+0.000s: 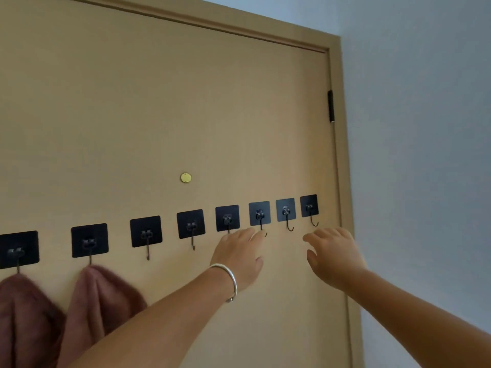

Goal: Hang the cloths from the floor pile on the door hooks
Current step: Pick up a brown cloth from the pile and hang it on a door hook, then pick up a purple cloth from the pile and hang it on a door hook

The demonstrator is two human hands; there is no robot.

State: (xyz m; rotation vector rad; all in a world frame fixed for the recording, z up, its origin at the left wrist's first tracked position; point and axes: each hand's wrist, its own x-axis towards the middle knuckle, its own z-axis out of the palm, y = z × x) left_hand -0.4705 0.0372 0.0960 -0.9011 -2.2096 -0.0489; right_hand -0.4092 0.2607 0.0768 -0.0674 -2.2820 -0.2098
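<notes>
A tan door (186,102) carries a row of several black adhesive hooks. Two brownish-pink cloths hang at the left, one (24,320) on the first hook (17,249) and one (103,301) on the second hook (89,240). The other hooks are bare. My left hand (239,256), with a silver bangle on the wrist, reaches up with straight fingers just below the fifth hook (227,218) and sixth hook (259,213). My right hand (334,256) is open and empty under the last two hooks (286,210) (309,206). The floor pile is out of view.
A brass peephole (185,177) sits above the hook row. The door frame (342,181) with a black hinge (330,106) runs down the right side, and a pale grey wall (425,128) lies beyond it.
</notes>
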